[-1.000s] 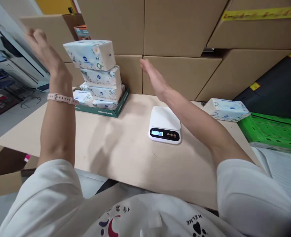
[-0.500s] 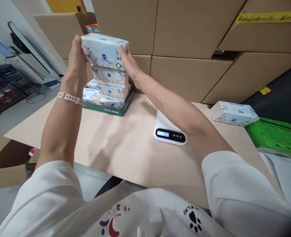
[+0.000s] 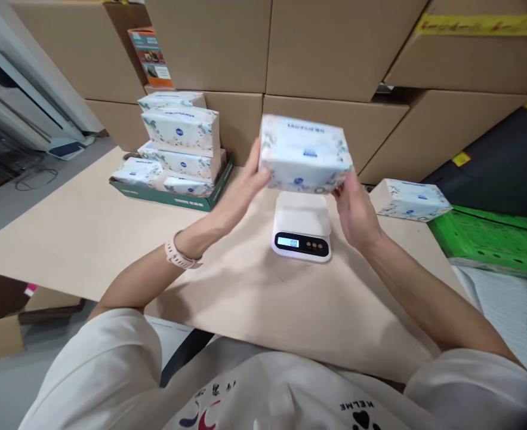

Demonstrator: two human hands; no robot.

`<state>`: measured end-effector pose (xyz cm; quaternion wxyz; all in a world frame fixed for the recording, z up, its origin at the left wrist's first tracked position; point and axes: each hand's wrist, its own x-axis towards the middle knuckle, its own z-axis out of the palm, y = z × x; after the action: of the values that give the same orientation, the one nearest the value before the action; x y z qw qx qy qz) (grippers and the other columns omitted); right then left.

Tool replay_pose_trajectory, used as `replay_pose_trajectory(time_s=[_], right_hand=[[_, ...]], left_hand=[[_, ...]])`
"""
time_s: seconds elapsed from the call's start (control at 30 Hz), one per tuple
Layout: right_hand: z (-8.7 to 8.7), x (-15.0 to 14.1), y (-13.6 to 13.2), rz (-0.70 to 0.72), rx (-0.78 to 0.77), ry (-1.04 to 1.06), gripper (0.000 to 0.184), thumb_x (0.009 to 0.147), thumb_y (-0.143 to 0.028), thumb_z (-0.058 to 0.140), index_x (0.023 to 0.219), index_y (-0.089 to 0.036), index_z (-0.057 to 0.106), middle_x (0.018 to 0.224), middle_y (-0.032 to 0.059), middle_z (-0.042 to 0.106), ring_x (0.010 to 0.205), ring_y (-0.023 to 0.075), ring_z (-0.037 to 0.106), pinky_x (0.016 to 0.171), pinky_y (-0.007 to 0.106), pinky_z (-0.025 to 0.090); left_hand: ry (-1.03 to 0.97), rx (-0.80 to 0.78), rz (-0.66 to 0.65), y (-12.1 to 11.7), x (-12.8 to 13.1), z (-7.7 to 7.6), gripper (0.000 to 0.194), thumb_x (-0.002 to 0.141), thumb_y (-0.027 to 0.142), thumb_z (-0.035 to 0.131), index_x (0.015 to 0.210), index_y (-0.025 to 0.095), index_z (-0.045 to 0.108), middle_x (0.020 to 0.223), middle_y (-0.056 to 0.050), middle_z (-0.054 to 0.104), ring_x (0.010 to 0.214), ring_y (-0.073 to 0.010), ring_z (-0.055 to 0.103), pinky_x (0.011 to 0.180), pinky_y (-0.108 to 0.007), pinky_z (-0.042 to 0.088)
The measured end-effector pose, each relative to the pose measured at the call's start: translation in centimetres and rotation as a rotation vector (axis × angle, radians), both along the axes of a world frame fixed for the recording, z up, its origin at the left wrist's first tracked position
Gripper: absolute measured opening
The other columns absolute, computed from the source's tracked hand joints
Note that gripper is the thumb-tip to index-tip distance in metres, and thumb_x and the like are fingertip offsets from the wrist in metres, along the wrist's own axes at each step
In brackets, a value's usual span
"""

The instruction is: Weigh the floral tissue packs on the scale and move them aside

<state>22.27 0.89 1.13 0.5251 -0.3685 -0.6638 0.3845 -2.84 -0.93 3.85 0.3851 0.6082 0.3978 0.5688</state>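
Observation:
A pack of tissues (image 3: 305,152), white and pale blue with a floral print, is held in the air between both hands. My left hand (image 3: 245,182) is closed on its left end, and my right hand (image 3: 355,206) grips the right end low down. Below and slightly nearer me lies a white digital scale (image 3: 302,215) with a lit display. Nothing rests on the visible part of its plate. To the left, several similar tissue packs (image 3: 180,132) are stacked in a shallow green tray (image 3: 169,197). One more tissue pack (image 3: 413,200) stands at the right of the table.
Cardboard boxes (image 3: 209,45) form a wall behind the table (image 3: 254,304). A green plastic crate (image 3: 491,242) sits past the right table edge. An open carton (image 3: 3,328) is on the floor at lower left. An orange printed box (image 3: 151,57) stands behind the stack.
Both hands have carried the tissue pack from the top of the left stack rightward, to above the scale. The remaining stack now shows fully. The camera view has shifted slightly.

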Motion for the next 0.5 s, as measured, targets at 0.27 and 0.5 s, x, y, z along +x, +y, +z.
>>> replay_pose_trajectory(time_s=[0.27, 0.5], right_hand=[[-6.0, 4.3, -2.5, -0.095, -0.206, -0.044, 0.088, 0.100, -0.094, 0.049, 0.169, -0.040, 0.058, 0.181, 0.0020, 0.057, 0.174, 0.0351, 0.045, 0.150, 0.066, 0.026], [-7.9, 4.1, -1.6, -0.037, -0.250, -0.009, 0.095, 0.097, -0.096, 0.052, 0.172, -0.038, 0.056, 0.177, 0.0048, 0.062, 0.175, 0.0391, 0.044, 0.152, 0.065, 0.020]], left_hand=[[0.077, -0.216, -0.351, 0.8, 3.2, -7.5, 0.102, 0.104, 0.086, 0.056, 0.186, 0.033, 0.031, 0.192, -0.001, 0.038, 0.187, -0.0367, 0.003, 0.154, -0.057, 0.002], [0.060, -0.333, -0.314, 0.4, 3.4, -8.9, 0.110, 0.098, 0.089, 0.065, 0.185, 0.030, 0.035, 0.195, -0.003, 0.030, 0.186, -0.0402, 0.001, 0.153, -0.059, -0.002]])
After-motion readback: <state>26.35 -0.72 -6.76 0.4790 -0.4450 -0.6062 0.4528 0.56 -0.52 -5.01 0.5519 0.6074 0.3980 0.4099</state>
